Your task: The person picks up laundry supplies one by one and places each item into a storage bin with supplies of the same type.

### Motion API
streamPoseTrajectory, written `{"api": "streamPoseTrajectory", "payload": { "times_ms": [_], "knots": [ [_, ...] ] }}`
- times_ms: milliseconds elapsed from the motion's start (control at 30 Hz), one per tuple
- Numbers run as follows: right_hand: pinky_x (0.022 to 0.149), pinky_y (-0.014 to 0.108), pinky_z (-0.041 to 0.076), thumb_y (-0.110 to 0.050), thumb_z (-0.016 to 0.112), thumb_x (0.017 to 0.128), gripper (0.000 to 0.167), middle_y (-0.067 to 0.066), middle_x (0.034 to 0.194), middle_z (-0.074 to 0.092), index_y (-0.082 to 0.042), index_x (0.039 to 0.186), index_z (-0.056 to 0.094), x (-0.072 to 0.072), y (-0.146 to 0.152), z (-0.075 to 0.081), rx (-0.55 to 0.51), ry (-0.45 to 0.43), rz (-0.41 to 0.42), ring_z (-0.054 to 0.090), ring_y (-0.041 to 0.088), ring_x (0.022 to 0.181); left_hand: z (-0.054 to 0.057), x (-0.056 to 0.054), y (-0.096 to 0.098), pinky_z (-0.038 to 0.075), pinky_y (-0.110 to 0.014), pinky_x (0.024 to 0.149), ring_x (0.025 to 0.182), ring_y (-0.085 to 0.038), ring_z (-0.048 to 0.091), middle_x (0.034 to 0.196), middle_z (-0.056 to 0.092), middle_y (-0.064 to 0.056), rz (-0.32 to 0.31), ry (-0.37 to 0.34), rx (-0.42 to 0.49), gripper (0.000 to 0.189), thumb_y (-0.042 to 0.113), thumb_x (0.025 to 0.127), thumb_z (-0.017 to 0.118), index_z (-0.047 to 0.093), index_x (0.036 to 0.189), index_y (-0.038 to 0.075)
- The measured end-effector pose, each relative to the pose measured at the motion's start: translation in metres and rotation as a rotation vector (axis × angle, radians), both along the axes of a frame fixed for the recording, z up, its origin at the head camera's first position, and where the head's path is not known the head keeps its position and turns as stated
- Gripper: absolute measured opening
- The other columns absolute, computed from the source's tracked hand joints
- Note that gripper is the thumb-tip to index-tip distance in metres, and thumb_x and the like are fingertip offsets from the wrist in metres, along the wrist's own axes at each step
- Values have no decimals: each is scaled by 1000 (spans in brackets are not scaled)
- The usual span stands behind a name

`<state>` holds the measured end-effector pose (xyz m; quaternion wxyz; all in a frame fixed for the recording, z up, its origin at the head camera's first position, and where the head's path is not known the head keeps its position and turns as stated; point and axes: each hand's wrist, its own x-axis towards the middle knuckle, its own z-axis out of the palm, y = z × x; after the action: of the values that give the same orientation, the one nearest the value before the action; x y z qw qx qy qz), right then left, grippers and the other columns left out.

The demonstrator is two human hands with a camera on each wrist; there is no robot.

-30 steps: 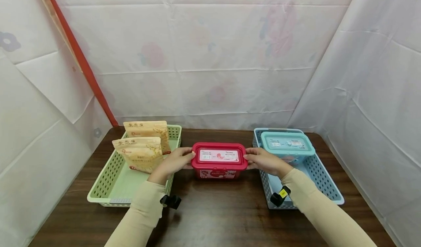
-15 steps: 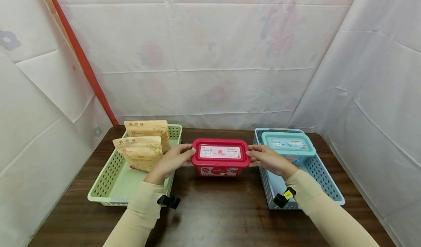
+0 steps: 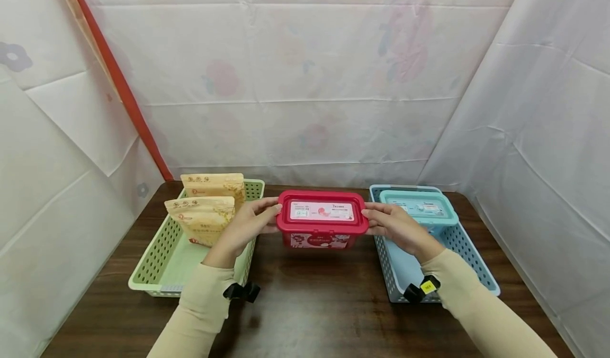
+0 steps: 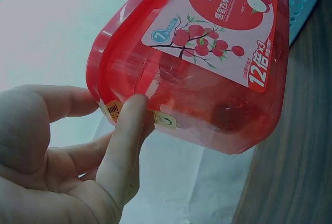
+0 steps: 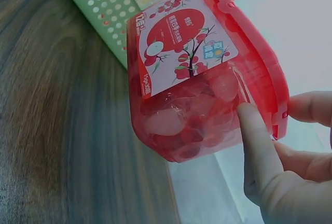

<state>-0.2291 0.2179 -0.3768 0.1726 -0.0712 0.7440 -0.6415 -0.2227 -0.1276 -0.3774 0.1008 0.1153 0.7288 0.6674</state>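
Observation:
A red lidded laundry pod box (image 3: 321,226) is in the middle of the head view, held up between both hands above the dark table. My left hand (image 3: 245,230) grips its left end, thumb at the lid edge and fingers below the rim. On the opposite end, my right hand (image 3: 400,228) pinches the lid's rim in the same way. The right wrist view shows rounded pods through the clear red wall (image 5: 192,117). A cherry-printed label (image 4: 218,24) covers the front in the left wrist view.
At left stands a green perforated basket (image 3: 147,262) with two yellow pouches (image 3: 202,220) upright in it. A blue basket (image 3: 469,247) at right holds a teal lidded box (image 3: 424,215). White sheeting (image 3: 305,82) hangs behind the wooden table (image 3: 305,315).
Both hands have raised the red laundry pod box, which sits higher and looks slightly larger in the head view. The baskets and their contents have stayed in place.

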Motion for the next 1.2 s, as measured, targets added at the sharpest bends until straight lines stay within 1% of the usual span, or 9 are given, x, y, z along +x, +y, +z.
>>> {"api": "streamPoseTrajectory", "payload": {
  "times_ms": [67,133,333,433,533,700,900,1067,1200],
  "knots": [
    [94,43,54,-27,62,102,64,21,125,61,8,150,36,1,0,3,-3,3,-11,67,19,96,2,1,0,58,-43,86,104,-27,67,133,56,-26,5,5,5,46,16,105,54,47,144,-6],
    [95,44,53,-27,62,102,64,21,126,61,7,149,37,3,0,5,-8,9,-13,67,19,97,3,2,1,58,-42,86,103,-25,67,133,56,-26,6,4,14,46,16,105,54,47,145,-6],
    [90,37,57,-25,59,103,63,19,126,61,10,150,34,8,4,10,-16,28,3,67,17,97,6,4,3,57,-44,87,93,-18,70,126,61,-24,36,-41,90,47,19,103,60,51,143,-4],
    [88,33,57,-25,59,104,62,17,125,62,9,149,36,9,7,11,-31,23,-1,67,16,96,6,4,4,58,-40,85,91,-17,70,124,62,-22,44,-54,127,47,19,102,62,52,141,-4],
    [88,33,57,-25,59,104,61,16,125,62,9,149,36,10,10,13,-41,20,5,67,16,97,7,4,5,59,-38,83,91,-17,70,125,62,-22,39,-50,146,47,18,101,62,52,141,-5],
    [89,34,56,-25,58,104,60,17,128,61,8,150,36,11,12,14,-27,30,16,67,16,98,9,6,7,59,-36,83,93,-18,70,126,62,-25,28,-48,158,47,17,102,61,51,141,-7],
    [95,41,54,-27,57,105,61,20,136,56,6,151,36,13,16,16,-7,38,6,67,15,101,12,9,10,59,-36,83,95,-19,70,128,60,-26,4,-35,165,46,15,103,59,50,142,-7],
    [93,36,55,-25,56,105,60,21,138,54,6,151,35,16,21,18,-10,49,11,67,15,102,14,11,13,58,-39,85,100,-22,69,131,59,-26,-23,-22,155,45,15,104,58,49,143,-6],
    [91,34,56,-25,55,106,59,21,138,53,7,151,35,17,25,18,-10,56,13,66,15,104,15,12,16,57,-41,87,102,-23,68,133,58,-25,-36,-26,165,46,17,104,58,49,144,-5]
  ]
}}
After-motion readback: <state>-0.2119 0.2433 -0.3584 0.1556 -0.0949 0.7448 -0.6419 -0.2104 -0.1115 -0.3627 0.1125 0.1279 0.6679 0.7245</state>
